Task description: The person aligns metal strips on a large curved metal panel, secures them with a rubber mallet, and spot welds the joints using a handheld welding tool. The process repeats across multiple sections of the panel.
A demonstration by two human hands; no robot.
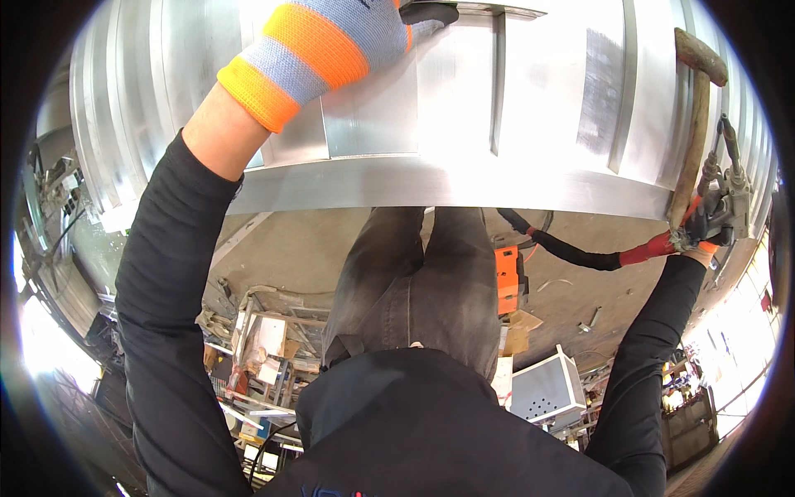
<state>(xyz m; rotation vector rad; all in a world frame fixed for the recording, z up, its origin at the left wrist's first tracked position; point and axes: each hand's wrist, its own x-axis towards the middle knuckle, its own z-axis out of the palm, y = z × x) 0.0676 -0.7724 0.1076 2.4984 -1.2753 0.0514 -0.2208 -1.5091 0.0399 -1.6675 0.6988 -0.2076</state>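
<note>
My left hand point(348, 43), in a grey and orange knit glove with dark-coated fingers, reaches over a ribbed shiny metal panel point(372, 124). Its fingertips are at a narrow metal strip point(509, 9) at the top edge; part of the hand is cut off by the frame. At the far right, my right hand point(705, 233), in a dark glove with an orange cuff, is closed round a metal hand tool point(736, 199) with a red and black sleeved cable point(584, 255). A hammer-shaped tool point(699, 112) with a long wooden handle lies over the panel beside it.
The panel's long front flange point(385, 183) runs close before my legs. An orange box-shaped machine point(507, 279) stands on the floor below, near the cable. Behind me are a grey metal cabinet point(543, 388) with holes and a cluttered rack point(273, 348). Small scraps lie on the floor.
</note>
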